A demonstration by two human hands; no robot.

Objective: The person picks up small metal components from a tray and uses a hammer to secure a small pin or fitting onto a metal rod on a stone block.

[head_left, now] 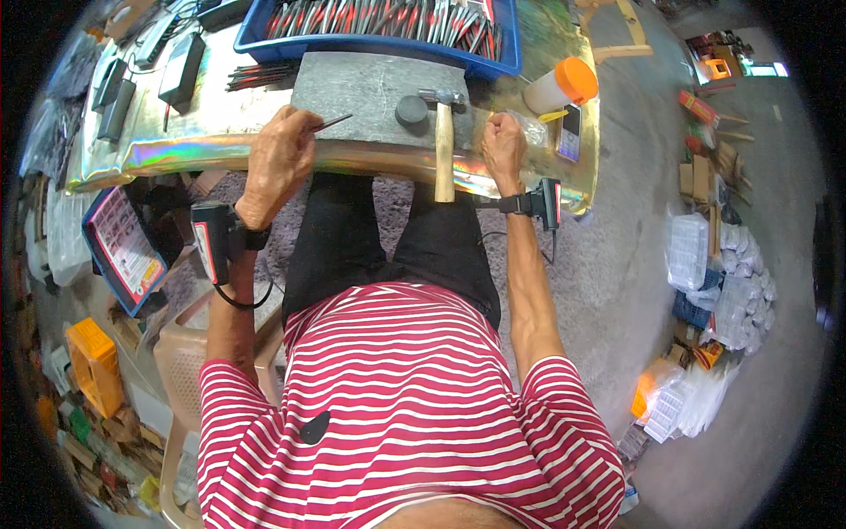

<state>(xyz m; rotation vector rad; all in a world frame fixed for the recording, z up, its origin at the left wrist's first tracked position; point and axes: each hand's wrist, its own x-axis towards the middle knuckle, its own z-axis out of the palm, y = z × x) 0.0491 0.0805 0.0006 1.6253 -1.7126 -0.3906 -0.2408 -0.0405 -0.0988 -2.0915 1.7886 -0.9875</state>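
Pinching thin rod (337, 121) in left hand (282, 152) near worktop (211, 148) front edge; holding right hand (502, 148) curled closed, cannot tell around what. Probably positioning rod; calls for steady grip.

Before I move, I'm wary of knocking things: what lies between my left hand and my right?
In the head view: the hammer, a dark disc left of it, and the thin dark rod jutting from your left hand.

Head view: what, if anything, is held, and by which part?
The left hand holds a thin dark rod by its left part; the right end sticks out. The right hand is curled; whether it holds anything cannot be told.
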